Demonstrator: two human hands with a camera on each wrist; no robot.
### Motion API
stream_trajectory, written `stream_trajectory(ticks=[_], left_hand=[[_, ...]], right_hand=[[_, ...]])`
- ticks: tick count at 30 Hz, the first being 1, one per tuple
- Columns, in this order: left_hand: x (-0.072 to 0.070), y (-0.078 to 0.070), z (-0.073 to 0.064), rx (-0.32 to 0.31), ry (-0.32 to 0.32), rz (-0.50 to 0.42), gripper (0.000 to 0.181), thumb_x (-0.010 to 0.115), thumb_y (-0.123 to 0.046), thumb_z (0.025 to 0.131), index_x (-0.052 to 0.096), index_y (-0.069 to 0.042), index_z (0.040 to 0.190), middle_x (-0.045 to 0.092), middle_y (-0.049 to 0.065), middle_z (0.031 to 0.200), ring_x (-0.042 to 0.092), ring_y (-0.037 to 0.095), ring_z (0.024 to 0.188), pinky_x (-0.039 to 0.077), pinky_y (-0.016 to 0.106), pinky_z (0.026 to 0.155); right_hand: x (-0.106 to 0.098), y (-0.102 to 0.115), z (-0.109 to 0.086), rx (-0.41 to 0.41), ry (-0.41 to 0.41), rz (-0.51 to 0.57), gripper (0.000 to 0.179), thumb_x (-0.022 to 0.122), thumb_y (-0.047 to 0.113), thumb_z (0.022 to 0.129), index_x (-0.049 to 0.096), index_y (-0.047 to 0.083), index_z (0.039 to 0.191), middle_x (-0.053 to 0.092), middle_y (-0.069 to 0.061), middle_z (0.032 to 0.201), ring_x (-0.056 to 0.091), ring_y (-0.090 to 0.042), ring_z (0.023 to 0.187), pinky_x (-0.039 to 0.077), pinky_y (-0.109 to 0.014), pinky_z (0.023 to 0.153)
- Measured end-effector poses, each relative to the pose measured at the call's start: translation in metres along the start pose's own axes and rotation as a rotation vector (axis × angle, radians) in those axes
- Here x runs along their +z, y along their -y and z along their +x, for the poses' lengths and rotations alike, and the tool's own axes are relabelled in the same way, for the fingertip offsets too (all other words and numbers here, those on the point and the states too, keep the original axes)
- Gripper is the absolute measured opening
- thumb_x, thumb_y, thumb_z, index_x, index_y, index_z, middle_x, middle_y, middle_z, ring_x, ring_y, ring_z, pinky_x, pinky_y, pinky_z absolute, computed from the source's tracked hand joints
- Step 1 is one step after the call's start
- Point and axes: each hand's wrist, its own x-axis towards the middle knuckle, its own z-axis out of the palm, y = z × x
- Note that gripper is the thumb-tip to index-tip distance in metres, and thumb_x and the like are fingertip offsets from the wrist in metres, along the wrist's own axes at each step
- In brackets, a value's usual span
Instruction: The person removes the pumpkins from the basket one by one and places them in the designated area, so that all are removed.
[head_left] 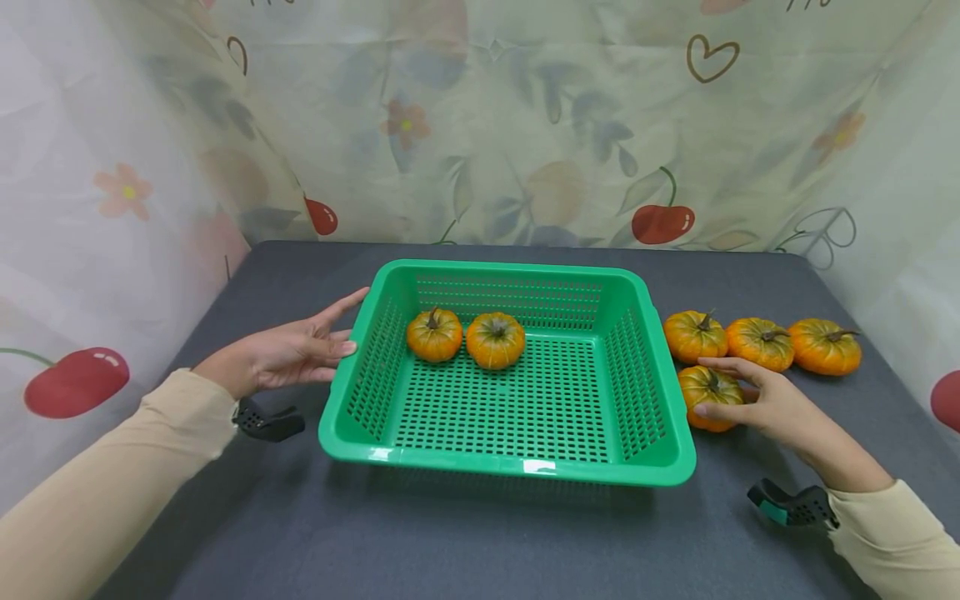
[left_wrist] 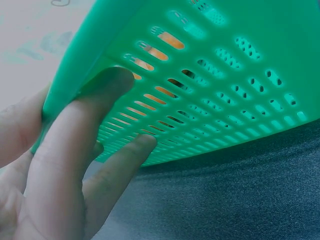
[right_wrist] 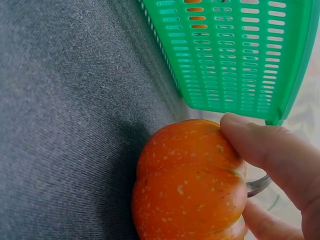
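A green plastic basket (head_left: 502, 408) with slotted sides stands in the middle, two small orange pumpkins (head_left: 435, 335) inside near its back left. My left hand (head_left: 296, 354) holds the basket's left rim, with fingertips (left_wrist: 145, 142) against the slotted outer wall in the left wrist view. Just right of the basket, my right hand (head_left: 772, 404) grips another small pumpkin (head_left: 708, 392) between thumb and fingers. In the right wrist view this pumpkin (right_wrist: 190, 180) shows its ribbed orange side and curved stem, close over the dark cloth.
Three more pumpkins (head_left: 759, 342) sit in a row behind the right hand, the leftmost close to the basket's right side. Dark grey cloth (head_left: 480, 542) covers the table. A printed curtain (head_left: 495, 125) hangs behind and along both sides.
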Motion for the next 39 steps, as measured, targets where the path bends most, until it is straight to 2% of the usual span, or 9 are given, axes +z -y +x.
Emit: stream_trajectory(ticks=[6, 31, 39], left_hand=[[0.0001, 0.0001, -0.0002, -0.003, -0.001, -0.016, 0.084, 0.043, 0.000, 0.102, -0.003, -0.052, 0.150, -0.006, 0.014, 0.163, 0.067, 0.026, 0.108, 0.059, 0.034, 0.083], [-0.0001, 0.0002, 0.0010, 0.002, 0.017, -0.033, 0.084, 0.041, 0.000, 0.102, -0.005, -0.051, 0.151, -0.005, 0.015, 0.163, 0.066, 0.027, 0.109, 0.058, 0.035, 0.086], [0.0001, 0.0005, 0.0010, 0.002, 0.014, -0.027, 0.083, 0.040, 0.000, 0.102, -0.003, -0.053, 0.150, -0.006, 0.015, 0.162, 0.066, 0.026, 0.109, 0.059, 0.035, 0.085]], right_hand=[[-0.0008, 0.0002, 0.0015, -0.002, 0.008, -0.003, 0.078, 0.070, 0.036, 0.090, 0.032, 0.005, 0.150, 0.025, -0.033, 0.150, 0.027, -0.057, 0.130, 0.034, -0.073, 0.095], [0.0004, 0.0002, -0.0009, -0.016, -0.001, -0.001, 0.077, 0.070, 0.034, 0.089, 0.032, 0.005, 0.150, 0.024, -0.033, 0.151, 0.027, -0.057, 0.130, 0.033, -0.073, 0.095], [-0.0022, 0.0020, -0.0027, -0.035, -0.013, -0.001, 0.075, 0.070, 0.035, 0.090, 0.034, 0.005, 0.149, 0.030, -0.032, 0.149, 0.033, -0.055, 0.128, 0.039, -0.070, 0.094]])
